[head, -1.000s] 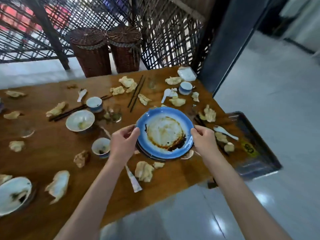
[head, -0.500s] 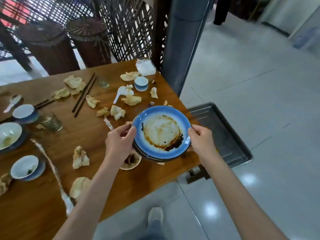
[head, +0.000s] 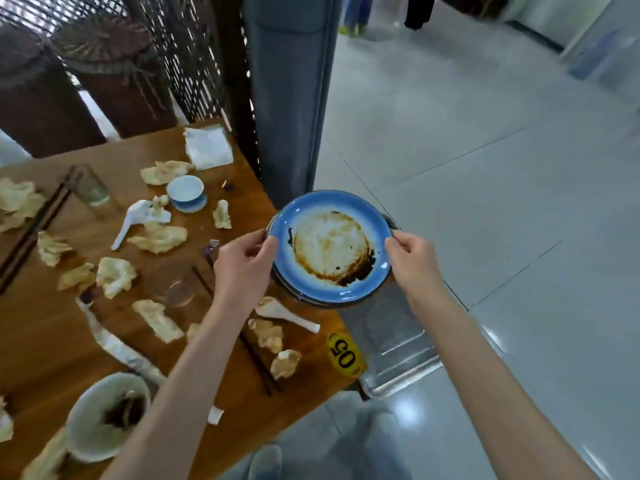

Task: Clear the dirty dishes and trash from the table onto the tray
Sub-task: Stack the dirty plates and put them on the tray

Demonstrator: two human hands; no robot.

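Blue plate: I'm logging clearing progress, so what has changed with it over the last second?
The blue plate has been carried rightward off the table and is now above the tray. The left hand and right hand still grip its rim; nothing was released.

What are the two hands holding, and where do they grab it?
Both hands hold a stack of dirty blue plates by the rim: the left hand grips the left edge, the right hand grips the right edge.
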